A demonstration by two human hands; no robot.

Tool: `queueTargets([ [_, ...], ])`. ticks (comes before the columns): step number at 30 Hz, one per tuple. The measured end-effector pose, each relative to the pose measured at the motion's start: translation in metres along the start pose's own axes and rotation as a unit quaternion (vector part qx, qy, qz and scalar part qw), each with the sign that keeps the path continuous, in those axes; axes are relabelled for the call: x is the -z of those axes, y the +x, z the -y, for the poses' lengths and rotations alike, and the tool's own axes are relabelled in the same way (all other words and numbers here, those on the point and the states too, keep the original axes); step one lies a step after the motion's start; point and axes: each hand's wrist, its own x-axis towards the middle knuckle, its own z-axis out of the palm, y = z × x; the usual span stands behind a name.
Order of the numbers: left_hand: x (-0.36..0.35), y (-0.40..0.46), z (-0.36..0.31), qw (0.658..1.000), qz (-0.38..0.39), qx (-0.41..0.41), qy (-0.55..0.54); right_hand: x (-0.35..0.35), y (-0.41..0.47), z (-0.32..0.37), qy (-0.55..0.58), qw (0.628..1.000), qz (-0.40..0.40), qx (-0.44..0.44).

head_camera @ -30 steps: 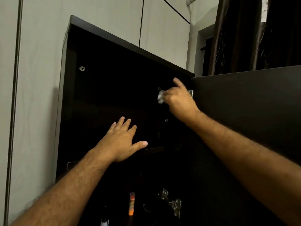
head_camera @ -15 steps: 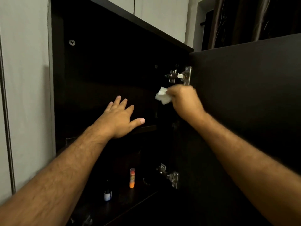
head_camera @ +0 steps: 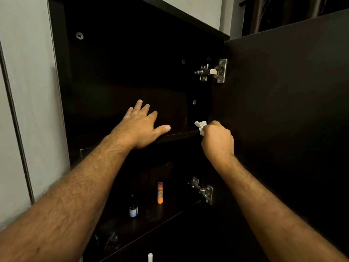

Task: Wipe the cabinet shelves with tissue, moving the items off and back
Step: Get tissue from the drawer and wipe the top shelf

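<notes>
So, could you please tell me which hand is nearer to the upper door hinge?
The right. The right hand, gripping the tissue, sits almost directly below the upper hinge. The left hand lies flat on the shelf, lower and well off to the hinge's left.

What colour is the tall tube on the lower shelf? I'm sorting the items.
Orange, paler toward its top; the tube shows in the head view, the only one.
</notes>
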Motion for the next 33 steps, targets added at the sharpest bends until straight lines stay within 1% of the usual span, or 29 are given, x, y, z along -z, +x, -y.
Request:
queueTargets([
  [2, 0.0, 0.001, 0.0, 1.0, 0.002, 0.001, -0.002, -0.005, -0.002, -0.002, 0.04, 0.999, 0.001, -0.02],
  [6, 0.0, 0.001, 0.0, 1.0, 0.006, 0.005, 0.002, -0.009, -0.003, -0.003, 0.123, 0.989, -0.025, -0.08],
  [9, 0.001, 0.002, 0.0, 1.0, 0.007, 0.011, 0.01, -0.012, -0.004, -0.001, 0.204, 0.969, -0.052, -0.126],
  [11, 0.001, 0.002, -0.001, 1.0, 0.006, 0.014, 0.013, -0.015, -0.005, -0.002, 0.239, 0.957, -0.065, -0.15],
  [17, 0.002, 0.002, -0.003, 1.0, 0.009, 0.025, 0.014, -0.022, -0.009, 0.001, 0.344, 0.923, -0.067, -0.159],
  [22, 0.005, 0.001, -0.004, 0.999, 0.009, 0.034, 0.008, -0.022, -0.019, 0.011, 0.396, 0.909, -0.049, -0.119],
  [24, 0.006, -0.001, -0.005, 0.999, -0.018, 0.034, -0.003, -0.018, -0.023, 0.021, 0.406, 0.909, -0.044, -0.083],
  [29, 0.013, -0.015, -0.006, 0.991, -0.129, 0.033, 0.0, -0.012, -0.035, 0.039, 0.366, 0.928, -0.03, 0.063],
  [31, 0.018, -0.027, -0.007, 0.986, -0.165, 0.034, 0.017, -0.012, -0.03, 0.028, 0.327, 0.941, -0.032, 0.077],
  [33, 0.024, -0.04, -0.006, 0.98, -0.19, 0.041, 0.037, -0.014, -0.018, 0.009, 0.259, 0.964, -0.026, 0.051],
])
